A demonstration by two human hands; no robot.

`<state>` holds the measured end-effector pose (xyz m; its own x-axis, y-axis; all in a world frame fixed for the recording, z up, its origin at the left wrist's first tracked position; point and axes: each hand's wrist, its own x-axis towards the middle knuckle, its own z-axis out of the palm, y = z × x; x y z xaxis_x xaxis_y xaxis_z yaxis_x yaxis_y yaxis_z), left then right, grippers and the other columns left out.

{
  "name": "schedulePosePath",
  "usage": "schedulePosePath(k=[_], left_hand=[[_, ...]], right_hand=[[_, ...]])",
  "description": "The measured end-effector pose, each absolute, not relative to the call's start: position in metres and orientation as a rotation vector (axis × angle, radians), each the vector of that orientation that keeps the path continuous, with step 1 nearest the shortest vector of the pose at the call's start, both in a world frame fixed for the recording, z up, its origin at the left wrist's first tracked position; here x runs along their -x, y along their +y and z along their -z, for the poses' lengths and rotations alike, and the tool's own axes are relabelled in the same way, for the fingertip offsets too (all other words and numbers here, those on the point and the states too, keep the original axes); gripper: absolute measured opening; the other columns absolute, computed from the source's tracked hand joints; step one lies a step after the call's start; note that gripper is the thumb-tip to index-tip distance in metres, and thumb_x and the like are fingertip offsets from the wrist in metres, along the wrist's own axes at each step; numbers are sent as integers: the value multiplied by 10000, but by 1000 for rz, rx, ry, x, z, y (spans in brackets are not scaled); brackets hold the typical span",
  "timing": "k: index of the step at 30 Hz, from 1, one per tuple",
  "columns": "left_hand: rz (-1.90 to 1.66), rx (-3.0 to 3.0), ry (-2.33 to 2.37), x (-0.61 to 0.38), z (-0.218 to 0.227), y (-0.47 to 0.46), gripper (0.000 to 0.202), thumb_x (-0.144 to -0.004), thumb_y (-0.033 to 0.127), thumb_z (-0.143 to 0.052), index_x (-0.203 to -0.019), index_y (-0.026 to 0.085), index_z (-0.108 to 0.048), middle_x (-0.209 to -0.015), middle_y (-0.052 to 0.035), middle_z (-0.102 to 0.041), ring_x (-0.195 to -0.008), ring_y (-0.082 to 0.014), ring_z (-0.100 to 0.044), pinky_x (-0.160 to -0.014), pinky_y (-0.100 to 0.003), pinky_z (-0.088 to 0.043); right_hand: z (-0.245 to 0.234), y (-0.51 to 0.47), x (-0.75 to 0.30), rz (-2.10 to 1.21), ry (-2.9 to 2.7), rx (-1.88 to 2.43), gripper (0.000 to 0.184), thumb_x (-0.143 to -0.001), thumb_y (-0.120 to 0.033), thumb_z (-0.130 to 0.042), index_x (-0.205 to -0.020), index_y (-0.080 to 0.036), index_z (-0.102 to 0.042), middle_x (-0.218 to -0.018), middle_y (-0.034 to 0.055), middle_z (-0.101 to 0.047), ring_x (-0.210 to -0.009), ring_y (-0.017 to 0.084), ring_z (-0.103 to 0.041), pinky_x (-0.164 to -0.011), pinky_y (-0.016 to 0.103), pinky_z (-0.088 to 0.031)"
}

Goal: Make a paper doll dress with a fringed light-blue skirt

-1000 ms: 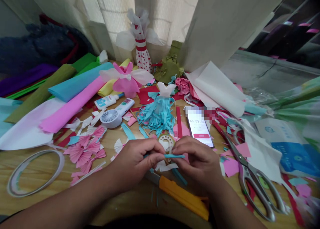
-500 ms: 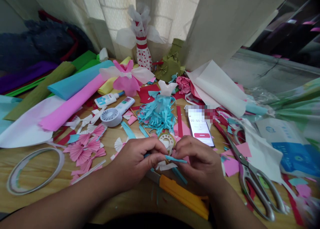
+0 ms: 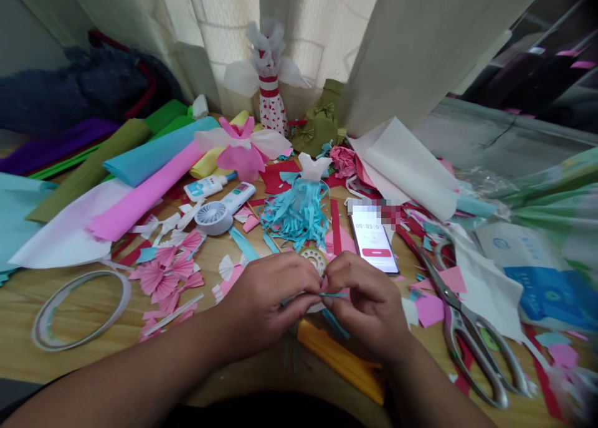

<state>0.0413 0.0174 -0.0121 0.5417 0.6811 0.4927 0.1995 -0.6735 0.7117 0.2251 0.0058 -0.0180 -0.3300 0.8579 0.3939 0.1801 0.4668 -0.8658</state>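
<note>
Across the table from the curtain, I see the left hand [image 3: 271, 294] and the right hand [image 3: 371, 303] almost meeting, both pinching a narrow blue paper strip [image 3: 337, 294] between thumb and fingers. It sits between them, partly hidden by the left. Just beyond lies a small yellowish ring of tape [image 3: 314, 260]; nearer the body, a long orange plastic-handled tool [image 3: 341, 359]; to the right, silver metal scissors [image 3: 471, 328].

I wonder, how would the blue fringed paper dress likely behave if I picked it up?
The blue fringed paper dress would probably feel light, since it looks like thin paper. Its narrow fringe strips would likely swing loosely, as they splay and curl. The white top might crease, looking papery too.
</note>
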Motion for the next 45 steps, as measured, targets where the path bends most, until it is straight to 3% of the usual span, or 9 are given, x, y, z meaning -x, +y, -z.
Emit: schedulePosePath(k=[8, 16, 25, 29, 32, 34, 36, 39, 45], left_hand=[[-876, -2235, 907, -36, 7, 14, 118, -856, 193, -516, -765, 161, -583, -731, -31, -633, -717, -145, -579, -690, -261, -438], [-765, -2229, 1085, -12, -24, -5, 104, -830, 214, -560, -744, 174, -605, -739, -9, -650, -687, -132, -568, -644, -236, -398], [-731, -1679, 1238, 6, -37, -26, 164, -820, 301, -545, -744, 161, -580, -601, 29, -576, -518, -105, -515, -496, -210, -373], [-767, -1800, 1320, 0, -25, -40, 153, -799, 267, -567, -697, 155, -589, -624, 14, -585, -583, -118, -527, -566, -228, -391], [-678, -1915, 1296, -11, -9, -49, 96, -777, 196, -578, -699, 162, -622, -656, 1, -632, -623, -127, -554, -584, -225, -387], [-672, -1987, 1238, -17, -1, -53, 93, -779, 193, -580, -706, 168, -633, -668, -3, -644, -624, -125, -558, -594, -226, -392], [-699, -2001, 1200, -19, 3, -53, 102, -792, 193, -569, -723, 172, -640, -689, -8, -655, -638, -125, -563, -611, -229, -401], [-704, -1925, 1200, -16, -3, -45, 105, -794, 189, -562, -741, 172, -650, -711, -10, -661, -663, -127, -569, -629, -237, -406], [-742, -1358, 1124, -13, -22, -3, 114, -785, 247, -574, -741, 143, -594, -604, 21, -587, -552, -102, -526, -567, -237, -427]], right_hand=[[8, 2, -223, -848, -1864, 951, 34, -785, -175, -639, -761, -194, -624, -752, 35, -626, -726, 166, -587, -673, 309, -473], [-5, -15, -253, -794, -1540, 1186, 73, -765, -237, -677, -717, -195, -644, -714, 12, -618, -679, 158, -555, -626, 285, -442], [-4, -36, -254, -953, -1276, 1202, 179, -730, -325, -700, -674, -168, -635, -593, -6, -590, -571, 138, -538, -558, 272, -443], [-8, -36, -256, -668, -1606, 1333, 202, -772, -356, -656, -881, -185, -654, -865, 69, -670, -818, 228, -615, -736, 378, -488], [-15, -38, -247, -427, -2044, 1202, 473, -745, -358, -696, -1180, -227, -561, -1196, 117, -602, -1115, 287, -528, -948, 475, -391], [-18, -39, -236, -538, -2283, 1075, 546, -737, -349, -715, -1236, -247, -517, -1142, 97, -641, -1064, 265, -571, -1010, 507, -324], [-17, -37, -225, -709, -2387, 1044, 379, -763, -322, -695, -1121, -246, -596, -934, 48, -704, -884, 220, -637, -975, 480, -366], [-13, -30, -215, -894, -2336, 1134, 83, -819, -274, -621, -811, -214, -678, -721, 15, -693, -693, 169, -629, -719, 328, -483], [-28, 1, -224, -1060, -2040, 1307, 182, -805, -267, -591, -658, -172, -643, -593, 2, -651, -552, 131, -575, -521, 230, -437]])
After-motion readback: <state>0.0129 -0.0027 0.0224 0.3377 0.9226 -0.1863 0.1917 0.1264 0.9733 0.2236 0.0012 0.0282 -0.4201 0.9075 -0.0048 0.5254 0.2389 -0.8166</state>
